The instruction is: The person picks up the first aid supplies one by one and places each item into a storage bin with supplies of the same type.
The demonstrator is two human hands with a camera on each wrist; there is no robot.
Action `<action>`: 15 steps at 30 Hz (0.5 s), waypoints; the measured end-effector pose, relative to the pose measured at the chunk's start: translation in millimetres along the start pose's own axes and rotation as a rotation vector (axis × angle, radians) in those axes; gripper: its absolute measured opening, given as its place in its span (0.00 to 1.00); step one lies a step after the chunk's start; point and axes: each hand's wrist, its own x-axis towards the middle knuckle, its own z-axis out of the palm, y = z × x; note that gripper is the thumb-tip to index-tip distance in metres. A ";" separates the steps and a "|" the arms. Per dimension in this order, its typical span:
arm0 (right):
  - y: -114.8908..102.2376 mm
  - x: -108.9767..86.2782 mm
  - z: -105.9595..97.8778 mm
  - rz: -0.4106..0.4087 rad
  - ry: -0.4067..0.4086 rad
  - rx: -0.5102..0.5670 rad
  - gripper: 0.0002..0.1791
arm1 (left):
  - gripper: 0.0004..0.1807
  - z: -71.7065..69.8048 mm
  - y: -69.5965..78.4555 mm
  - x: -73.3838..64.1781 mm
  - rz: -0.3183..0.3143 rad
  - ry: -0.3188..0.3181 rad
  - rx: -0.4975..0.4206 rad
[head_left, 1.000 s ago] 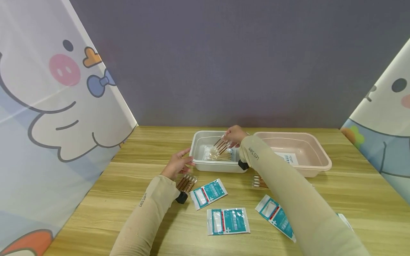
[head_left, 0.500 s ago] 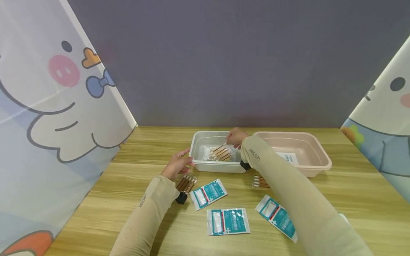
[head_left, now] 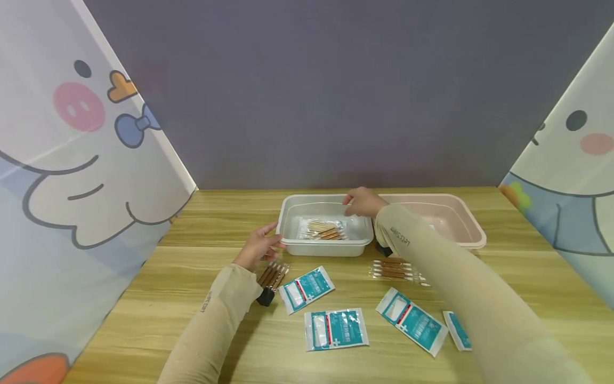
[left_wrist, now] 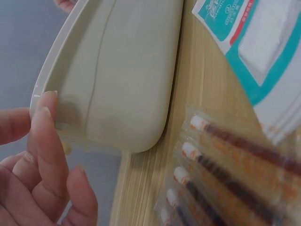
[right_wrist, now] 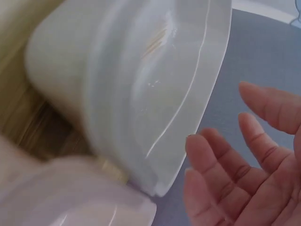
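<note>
My left hand [head_left: 256, 248] pinches the left rim of a white plastic tub [head_left: 326, 250]; the left wrist view shows the thumb [left_wrist: 14, 123] and a finger on either side of that rim. Inside the tub lie clear packs of cotton swabs [head_left: 322, 229], some with pale sticks and some brown. Above the tub's right side is my right hand [head_left: 364, 202], holding nothing, its fingers [right_wrist: 207, 155] loosely bent and apart in the right wrist view. Beside my left wrist a clear pack of brown cotton swabs [head_left: 273, 275] lies on the table.
A pink tub [head_left: 458, 221] stands against the white one, partly behind my right sleeve. More brown swabs [head_left: 393, 269] lie before them. Several teal-and-white packets [head_left: 337, 329] are spread nearer me on the wooden table [head_left: 192, 266]. A grey panel [head_left: 307, 106] rises behind.
My right hand has let go of a pack of brown cotton swabs inside the white tub, then lifted and moved right. My left hand keeps its hold on the rim.
</note>
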 end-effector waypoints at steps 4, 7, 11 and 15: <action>8.9 -11.9 -4.0 -0.108 0.015 -0.037 0.17 | 0.31 -1.2 0.6 -1.2 0.001 -0.010 -0.008; 16.1 -20.9 -8.5 -0.176 0.011 -0.045 0.15 | 0.30 -0.9 1.6 -1.7 -0.004 -0.009 -0.008; 21.7 -34.3 -14.0 -0.204 -0.003 -0.042 0.15 | 0.30 -0.7 0.9 -0.4 0.001 -0.008 -0.007; 25.9 -46.9 -17.5 -0.234 -0.018 -0.007 0.15 | 0.30 -0.9 -0.4 -0.3 0.001 -0.005 -0.004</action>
